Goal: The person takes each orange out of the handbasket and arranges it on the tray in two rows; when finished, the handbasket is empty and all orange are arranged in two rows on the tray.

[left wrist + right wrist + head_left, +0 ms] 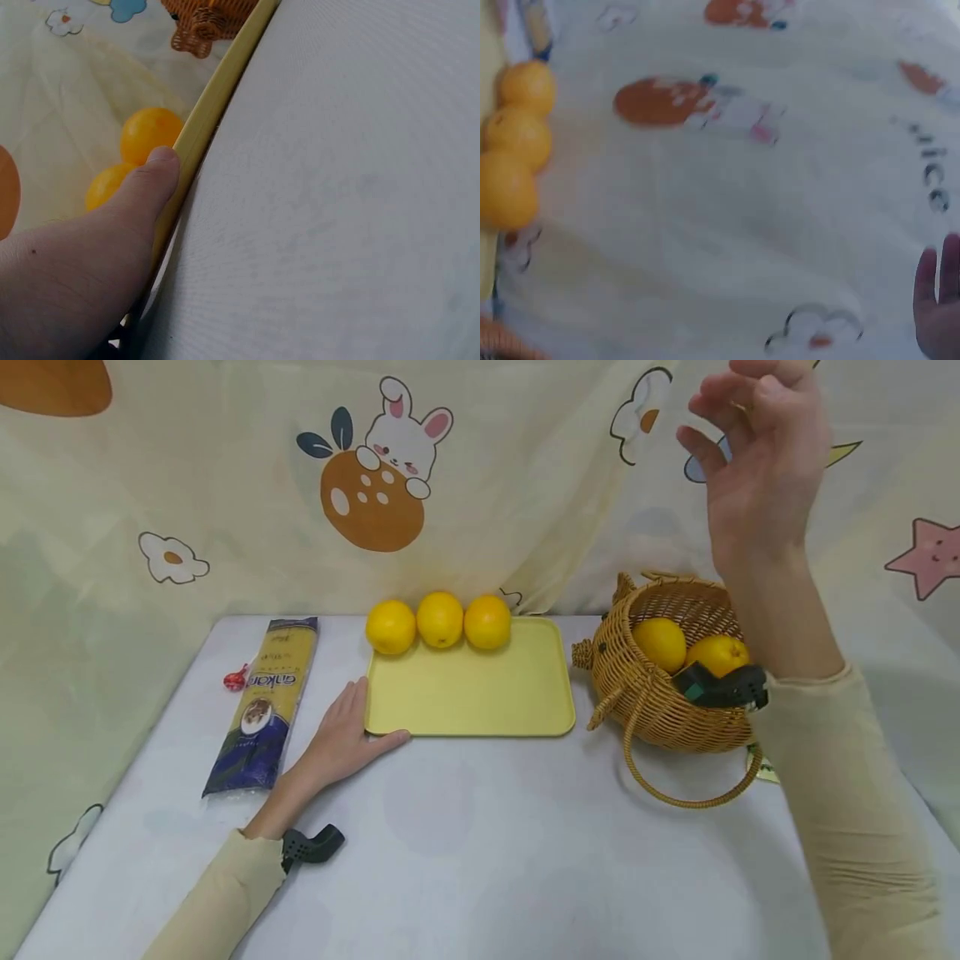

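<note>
Right hand [768, 468] aloft, left hand [345, 739] against tray [468, 697]

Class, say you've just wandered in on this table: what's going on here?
A person is steadying a yellow tray with the left hand, its thumb along the front rim at the near left corner. The right hand is raised on the basket's side of the table, with nothing visible in it. Three yellow-orange fruits sit in a row at the tray's back edge, while two more fruits lie in the wicker basket. A packet lies left of the tray.
</note>
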`<state>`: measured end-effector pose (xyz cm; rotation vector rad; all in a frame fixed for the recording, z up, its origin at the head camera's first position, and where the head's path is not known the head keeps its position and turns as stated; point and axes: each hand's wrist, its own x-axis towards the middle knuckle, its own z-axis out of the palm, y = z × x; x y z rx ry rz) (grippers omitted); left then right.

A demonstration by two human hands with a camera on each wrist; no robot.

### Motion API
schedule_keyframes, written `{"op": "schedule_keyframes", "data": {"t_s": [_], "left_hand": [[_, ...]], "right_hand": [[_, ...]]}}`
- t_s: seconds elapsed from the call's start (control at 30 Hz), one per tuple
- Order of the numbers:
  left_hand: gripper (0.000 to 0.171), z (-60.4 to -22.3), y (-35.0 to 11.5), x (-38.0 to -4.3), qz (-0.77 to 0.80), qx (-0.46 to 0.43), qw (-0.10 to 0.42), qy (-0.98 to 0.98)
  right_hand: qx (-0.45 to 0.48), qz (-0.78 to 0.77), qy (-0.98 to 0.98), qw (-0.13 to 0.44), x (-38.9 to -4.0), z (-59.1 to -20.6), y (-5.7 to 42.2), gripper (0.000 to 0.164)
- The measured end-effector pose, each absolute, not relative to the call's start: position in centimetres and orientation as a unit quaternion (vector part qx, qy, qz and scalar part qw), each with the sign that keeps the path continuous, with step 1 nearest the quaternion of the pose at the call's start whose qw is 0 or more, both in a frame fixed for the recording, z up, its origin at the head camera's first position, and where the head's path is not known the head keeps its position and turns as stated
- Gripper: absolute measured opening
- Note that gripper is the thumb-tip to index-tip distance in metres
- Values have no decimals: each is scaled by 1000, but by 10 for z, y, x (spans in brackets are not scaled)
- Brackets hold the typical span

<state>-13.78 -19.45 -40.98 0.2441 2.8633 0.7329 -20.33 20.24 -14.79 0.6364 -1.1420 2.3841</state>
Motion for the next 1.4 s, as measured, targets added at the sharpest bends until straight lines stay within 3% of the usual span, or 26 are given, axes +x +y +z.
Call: {"op": "schedule_keyframes", "data": {"t_s": [0.2,0.43,0.57,0.8,1.03,1.4], "left_hand": [[120,-409,-197,-138,251,80,88,961],[121,-411,-195,-137,247,74,96,961],[121,-410,-194,-137,247,74,95,961],[121,-411,-195,-137,247,73,96,961],[121,-410,-195,-138,249,71,99,961],[122,-413,-194,-140,251,71,96,961]], "right_hand": [[278,841,-464,-8,-261,-180,276,31],[334,760,-495,-257,-291,-225,338,46],[343,677,-554,-341,-297,-246,354,52],[308,570,-662,-375,-291,-267,365,48],[211,397,-809,-379,-290,-277,359,50],[171,381,-801,-429,-293,-291,355,49]]}}
